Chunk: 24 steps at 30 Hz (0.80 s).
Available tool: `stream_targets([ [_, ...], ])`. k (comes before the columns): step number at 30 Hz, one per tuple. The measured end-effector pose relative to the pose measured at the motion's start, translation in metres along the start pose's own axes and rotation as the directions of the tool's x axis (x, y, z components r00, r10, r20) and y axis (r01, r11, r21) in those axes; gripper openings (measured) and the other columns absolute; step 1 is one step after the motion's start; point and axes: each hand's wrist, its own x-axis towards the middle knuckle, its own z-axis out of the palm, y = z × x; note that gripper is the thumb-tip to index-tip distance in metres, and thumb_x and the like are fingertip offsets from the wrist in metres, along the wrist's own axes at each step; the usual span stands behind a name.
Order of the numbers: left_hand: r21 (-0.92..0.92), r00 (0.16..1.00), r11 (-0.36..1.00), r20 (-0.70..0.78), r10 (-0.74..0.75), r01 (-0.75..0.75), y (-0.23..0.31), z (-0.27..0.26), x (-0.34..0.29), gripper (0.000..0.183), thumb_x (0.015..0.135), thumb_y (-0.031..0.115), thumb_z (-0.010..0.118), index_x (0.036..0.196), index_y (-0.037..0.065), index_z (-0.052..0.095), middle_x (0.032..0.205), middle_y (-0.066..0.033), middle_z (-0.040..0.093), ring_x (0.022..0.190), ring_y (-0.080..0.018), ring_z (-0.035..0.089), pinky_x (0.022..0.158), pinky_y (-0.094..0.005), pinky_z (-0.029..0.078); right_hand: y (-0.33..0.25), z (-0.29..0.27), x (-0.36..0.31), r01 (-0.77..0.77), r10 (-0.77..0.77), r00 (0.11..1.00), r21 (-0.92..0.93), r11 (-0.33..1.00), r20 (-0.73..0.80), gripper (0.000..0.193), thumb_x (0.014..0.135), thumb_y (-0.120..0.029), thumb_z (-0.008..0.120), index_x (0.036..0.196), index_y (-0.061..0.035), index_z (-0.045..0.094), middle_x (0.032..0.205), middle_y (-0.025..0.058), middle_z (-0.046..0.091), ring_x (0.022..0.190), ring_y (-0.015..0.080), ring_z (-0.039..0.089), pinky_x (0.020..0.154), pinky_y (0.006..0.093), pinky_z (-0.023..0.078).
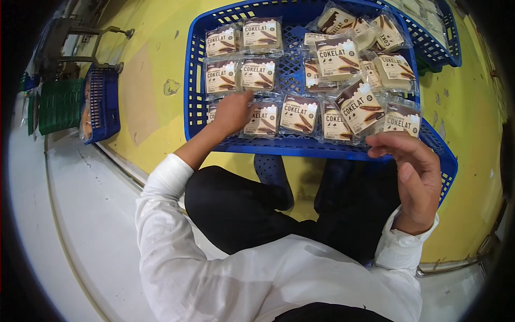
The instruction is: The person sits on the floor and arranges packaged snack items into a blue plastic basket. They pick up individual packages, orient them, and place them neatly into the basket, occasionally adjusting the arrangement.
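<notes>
The square wrapped packs (299, 114), in clear film with brown and cream labels, lie inside a blue crate (191, 80) in front of the person. On the crate's left side they sit label up in fairly straight rows: two in the far row, two in the middle row, and a near row that runs rightward from the left wall. This part looks largely settled. On the right side the order seems less complete: packs overlap at various angles, with an upper pack (338, 56) resting across others and a tilted pack (359, 105) lying over its neighbours near the near wall. That heap appears to be what is left to even out; a strip of bare crate base (291, 70) shows between the two sides.

The hands are well apart. The left hand (234, 114) reaches over the near left packs, partly covering them; whether its fingers grip one cannot be told. The right hand (413, 172) is raised by the near right edge, fingers curved, thumb away from them, with nothing visible in it.

Farther out, another blue crate (455, 37) at the far right also holds packs, their state too unclear to judge. Green crates (59, 104) stand at the left on the yellow floor (155, 102) or beside it.
</notes>
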Motion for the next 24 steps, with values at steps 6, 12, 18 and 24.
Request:
stream_targets([
  [6, -0.699, 0.983, 0.695, -0.169, 0.069, -0.168, 0.077, 0.006, 0.078, 0.056, 0.088, 0.033, 0.071, 0.123, -0.003, 0.049, 0.086, -0.0154, 0.067, 0.081, -0.0247, 0.067, 0.073, -0.0373, 0.052, 0.002, 0.005, 0.002, -0.008, 0.008, 0.999, 0.005, 1.0, 0.044, 0.052, 0.087, -0.035, 0.065, 0.114, 0.0092, 0.064, 0.111, 0.0229, 0.066, 0.103, 0.0296, 0.063, 0.093, 0.039, 0.048],
  [12, -0.995, 0.994, 0.089, 0.026, -0.103, 0.035, 0.146, 0.014, 0.149, 0.064, 0.079, 0.03, 0.08, 0.122, -0.007, 0.051, 0.105, -0.0159, 0.065, 0.087, -0.0218, 0.066, 0.071, -0.0349, 0.055, 0.0, 0.01, 0.002, -0.021, 0.023, 0.999, -0.053, 0.998, 0.049, 0.053, 0.088, -0.036, 0.065, 0.115, 0.0095, 0.063, 0.11, 0.0236, 0.065, 0.103, 0.0306, 0.063, 0.092, 0.0398, 0.048],
  [18, -0.972, 0.974, 0.23, -0.011, -0.227, 0.042, 0.136, -0.026, 0.112, 0.063, 0.07, 0.02, 0.086, 0.118, -0.003, 0.052, 0.111, -0.0185, 0.064, 0.098, -0.0269, 0.065, 0.083, -0.0363, 0.053, 0.004, 0.004, 0.0, 0.008, -0.007, 1.0, -0.055, 0.998, 0.023, 0.054, 0.087, -0.037, 0.064, 0.114, 0.0098, 0.063, 0.109, 0.0236, 0.065, 0.103, 0.0317, 0.063, 0.09, 0.0408, 0.049],
  [24, -0.958, 0.974, 0.245, 0.103, -0.2, 0.152, -0.027, -0.071, 0.013, 0.062, 0.077, 0.004, 0.078, 0.128, -0.005, 0.044, 0.112, -0.0204, 0.063, 0.1, -0.0264, 0.067, 0.083, -0.0345, 0.057, 0.001, -0.002, -0.004, 0.021, -0.02, 1.0, -0.032, 0.999, 0.018, 0.053, 0.087, -0.037, 0.063, 0.113, 0.0094, 0.063, 0.108, 0.0236, 0.065, 0.099, 0.0305, 0.063, 0.089, 0.0398, 0.048],
])
